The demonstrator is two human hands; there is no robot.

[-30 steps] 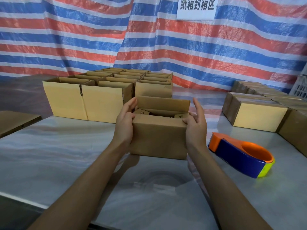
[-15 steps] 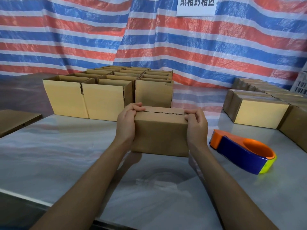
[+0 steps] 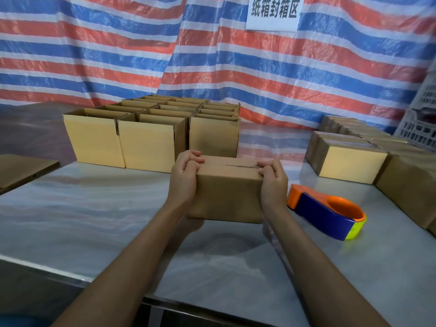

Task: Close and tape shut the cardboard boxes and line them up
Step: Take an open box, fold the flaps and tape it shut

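Observation:
A small brown cardboard box (image 3: 227,194) stands on the table in front of me, its top flaps folded down so that they meet along a middle seam. My left hand (image 3: 185,177) grips its left end, fingers curled over the top edge. My right hand (image 3: 272,179) grips the right end the same way. An orange and blue tape dispenser (image 3: 328,212) lies on the table just right of the box, untouched. Several open boxes (image 3: 151,142) stand in rows behind. Closed boxes (image 3: 351,165) are lined up at the right.
The grey table (image 3: 94,208) runs left and toward me to its front edge. A flat cardboard sheet (image 3: 21,169) lies at the far left. A white plastic crate (image 3: 422,131) stands at the far right. A striped tarp with a white sign (image 3: 273,13) hangs behind.
The box's top flaps stood open a second ago; both hands folded them down and now hold them closed. The box has barely moved.

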